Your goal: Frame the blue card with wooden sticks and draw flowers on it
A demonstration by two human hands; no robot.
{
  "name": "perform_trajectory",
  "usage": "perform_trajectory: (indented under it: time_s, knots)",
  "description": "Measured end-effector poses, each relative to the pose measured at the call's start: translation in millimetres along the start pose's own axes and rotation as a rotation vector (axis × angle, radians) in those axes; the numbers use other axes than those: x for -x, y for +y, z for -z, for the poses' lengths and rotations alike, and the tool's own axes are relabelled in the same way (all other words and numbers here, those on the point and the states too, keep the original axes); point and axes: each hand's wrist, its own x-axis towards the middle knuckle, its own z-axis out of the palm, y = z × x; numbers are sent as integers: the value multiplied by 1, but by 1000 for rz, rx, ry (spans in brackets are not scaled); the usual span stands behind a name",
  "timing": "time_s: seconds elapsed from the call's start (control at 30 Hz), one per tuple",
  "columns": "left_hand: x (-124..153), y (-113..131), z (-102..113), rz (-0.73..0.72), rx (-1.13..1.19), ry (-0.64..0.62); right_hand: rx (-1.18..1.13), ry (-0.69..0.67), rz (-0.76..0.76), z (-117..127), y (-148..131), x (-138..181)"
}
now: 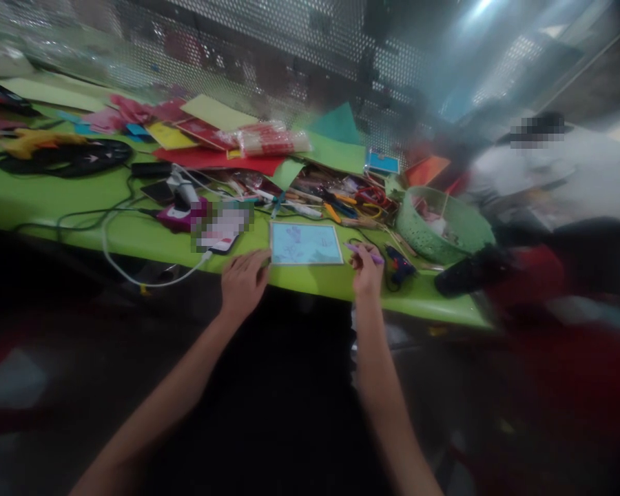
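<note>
A light-blue card (pixel 306 244) with a pale border lies flat near the front edge of the green table. Purplish drawing marks and a small patch of reddish marks show on it. Beside the card's left edge rests my left hand (pixel 244 279), palm down with its fingers stretched out and holding nothing. To the right of the card, my right hand (pixel 368 272) grips a purple pen (pixel 364 253), its tip pointing left toward the card. A phone (pixel 224 227) with a white cable plugged in lies beyond my left hand.
A green basket (pixel 426 238) stands at the right, near a dark glue gun (pixel 400 267). Pens, pliers (pixel 341 203) and coloured paper (pixel 222 162) crowd the back. A purple power strip (pixel 183 215) trails cables at the left. Another person (pixel 542 172) sits at the far right, blurred.
</note>
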Motion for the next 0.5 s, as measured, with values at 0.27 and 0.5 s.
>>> perform_trajectory:
  time_s: [0.27,0.5]
  knots:
    - [0,0,1,-22,12,11,12,-14,1,1,2,-1]
    - [1,-2,-1,-26,19,18,22,-25,8,1,1,0]
